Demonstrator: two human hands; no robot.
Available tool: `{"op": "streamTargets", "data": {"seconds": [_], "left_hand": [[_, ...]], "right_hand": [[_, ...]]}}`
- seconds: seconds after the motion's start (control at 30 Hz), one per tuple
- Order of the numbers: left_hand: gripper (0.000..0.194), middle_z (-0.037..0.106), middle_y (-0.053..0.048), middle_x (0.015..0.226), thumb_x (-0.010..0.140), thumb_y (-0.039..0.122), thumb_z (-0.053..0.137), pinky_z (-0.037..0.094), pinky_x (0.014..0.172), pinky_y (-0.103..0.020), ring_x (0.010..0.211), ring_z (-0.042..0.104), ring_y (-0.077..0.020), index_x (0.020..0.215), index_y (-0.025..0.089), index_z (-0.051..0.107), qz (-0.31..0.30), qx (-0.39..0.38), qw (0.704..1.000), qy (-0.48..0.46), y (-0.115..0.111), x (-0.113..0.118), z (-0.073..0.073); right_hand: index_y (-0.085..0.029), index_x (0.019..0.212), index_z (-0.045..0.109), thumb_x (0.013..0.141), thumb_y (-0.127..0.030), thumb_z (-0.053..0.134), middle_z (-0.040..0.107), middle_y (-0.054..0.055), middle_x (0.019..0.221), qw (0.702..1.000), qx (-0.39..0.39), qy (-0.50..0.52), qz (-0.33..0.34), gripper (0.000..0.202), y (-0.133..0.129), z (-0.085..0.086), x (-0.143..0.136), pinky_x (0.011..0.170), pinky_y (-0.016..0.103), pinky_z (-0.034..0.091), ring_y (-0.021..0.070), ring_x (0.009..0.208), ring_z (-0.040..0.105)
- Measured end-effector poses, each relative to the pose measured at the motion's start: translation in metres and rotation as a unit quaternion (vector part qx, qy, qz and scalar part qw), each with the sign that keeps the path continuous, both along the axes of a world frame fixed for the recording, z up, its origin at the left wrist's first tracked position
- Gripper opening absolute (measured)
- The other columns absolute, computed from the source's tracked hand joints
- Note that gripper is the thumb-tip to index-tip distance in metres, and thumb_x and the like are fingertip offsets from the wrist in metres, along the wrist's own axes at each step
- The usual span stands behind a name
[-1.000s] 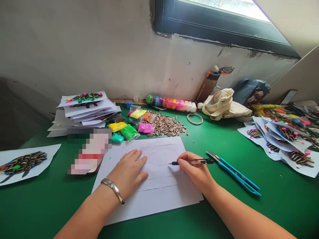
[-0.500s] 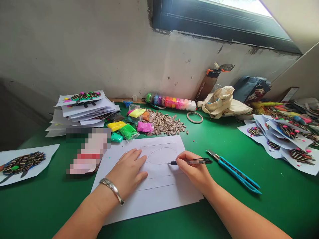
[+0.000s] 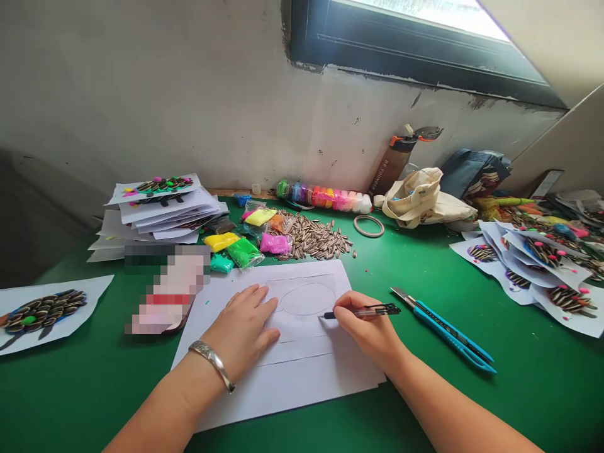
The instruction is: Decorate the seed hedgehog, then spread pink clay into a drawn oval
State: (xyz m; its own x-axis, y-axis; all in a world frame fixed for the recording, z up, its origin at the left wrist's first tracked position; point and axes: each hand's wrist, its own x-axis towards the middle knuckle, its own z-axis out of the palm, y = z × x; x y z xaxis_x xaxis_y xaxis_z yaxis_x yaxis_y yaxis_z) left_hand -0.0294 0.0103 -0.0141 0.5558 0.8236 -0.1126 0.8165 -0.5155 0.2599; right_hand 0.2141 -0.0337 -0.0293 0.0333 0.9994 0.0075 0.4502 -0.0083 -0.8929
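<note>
White paper sheets point(image 3: 302, 393) lie on the green table, the top one bearing a pencil-thin oval outline point(image 3: 309, 299) inside a drawn frame. My left hand point(image 3: 250, 321), with a silver bangle point(image 3: 212, 363) at the wrist, rests flat on the paper with its fingers spread, left of the oval. In my right hand point(image 3: 363, 324) is a black pen point(image 3: 363, 312), pinched between thumb and fingers. Its tip is at the paper, just below the oval's lower right edge. Right of that hand lies a blue utility knife point(image 3: 443, 330) with its blade out.
Behind the paper are colored clay packets point(image 3: 243, 253), a sunflower seed pile point(image 3: 316, 236) and a tape roll point(image 3: 369, 226). Stacks of seed-decorated sheets stand left point(image 3: 155, 214) and right point(image 3: 533, 264). A bottle point(image 3: 394, 163) and cloth bag point(image 3: 419, 198) sit at the back. A pixelated object point(image 3: 167, 296) lies left.
The oval's lower right outline now looks closed. My right hand has shifted the pen tip slightly down and left, while my left hand stays on the paper. The view has tilted slightly.
</note>
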Motion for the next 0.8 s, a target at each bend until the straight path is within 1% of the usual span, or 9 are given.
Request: {"op": "streamTargets", "data": {"seconds": [0.2, 0.47, 0.67, 0.8], "left_hand": [[0.038, 0.051, -0.012, 0.132, 0.081, 0.03, 0.055, 0.034, 0.104, -0.047, 0.128, 0.037, -0.0316, 0.117, 0.02, 0.059, -0.004, 0.002, 1.0, 0.003, -0.0009, 0.0011, 0.0027], [0.04, 0.05, -0.013, 0.133, 0.08, 0.031, 0.056, 0.035, 0.103, -0.049, 0.127, 0.037, -0.0334, 0.119, 0.019, 0.058, -0.005, 0.005, 1.0, 0.006, -0.0002, 0.0002, -0.0007], [0.04, 0.051, -0.012, 0.132, 0.08, 0.031, 0.057, 0.035, 0.103, -0.048, 0.127, 0.038, -0.0334, 0.118, 0.02, 0.059, -0.005, 0.013, 1.0, -0.013, 0.0005, -0.0004, -0.0035], [0.041, 0.05, -0.013, 0.133, 0.08, 0.032, 0.057, 0.035, 0.103, -0.049, 0.128, 0.037, -0.0336, 0.119, 0.02, 0.058, -0.003, 0.006, 1.0, -0.002, 0.0004, -0.0001, -0.0031]], "right_hand": [[-0.019, 0.06, 0.053, 0.075, -0.015, 0.049, 0.05, -0.003, 0.058, 1.0, -0.003, 0.007, -0.001, 0.016, -0.0006, 0.0006, 0.0005, 0.055, 0.024, 0.032, 0.0127, 0.06, 0.042], [-0.018, 0.065, 0.055, 0.079, -0.019, 0.05, 0.046, -0.004, 0.06, 0.997, -0.012, 0.067, -0.035, 0.015, -0.0009, 0.0009, 0.0009, 0.052, 0.023, 0.031, 0.0108, 0.058, 0.039], [-0.018, 0.064, 0.055, 0.079, -0.019, 0.051, 0.049, -0.004, 0.061, 0.998, -0.004, 0.052, -0.026, 0.015, 0.0008, 0.0011, -0.0007, 0.053, 0.023, 0.032, 0.0112, 0.059, 0.041], [-0.018, 0.065, 0.055, 0.079, -0.019, 0.05, 0.05, -0.003, 0.062, 0.999, 0.0, 0.037, -0.013, 0.015, 0.0013, -0.0012, -0.0008, 0.054, 0.024, 0.033, 0.0117, 0.06, 0.042]]}}
